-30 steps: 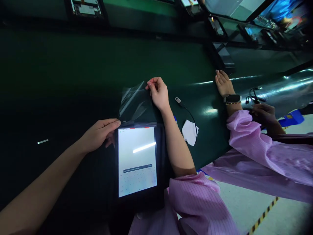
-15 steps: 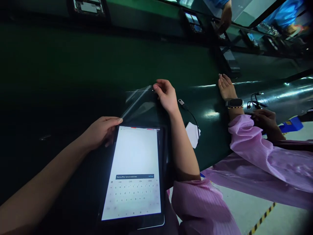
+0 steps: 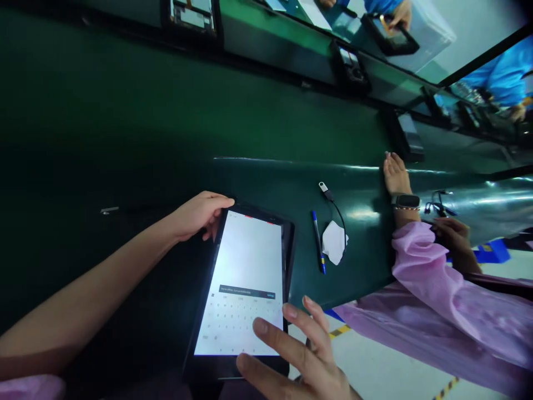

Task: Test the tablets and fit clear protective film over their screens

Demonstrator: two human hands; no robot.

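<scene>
While lit, tablet in left hand.

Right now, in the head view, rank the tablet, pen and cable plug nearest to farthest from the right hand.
1. The tablet, overlapped by the right hand.
2. The pen, on the table to the right.
3. The cable plug, farther back.

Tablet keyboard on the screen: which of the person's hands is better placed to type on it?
Probably the right. The right hand hovers open, fingers spread just over the keyboard, while the left hand grips the tablet at its top corner, steadying it.
</scene>
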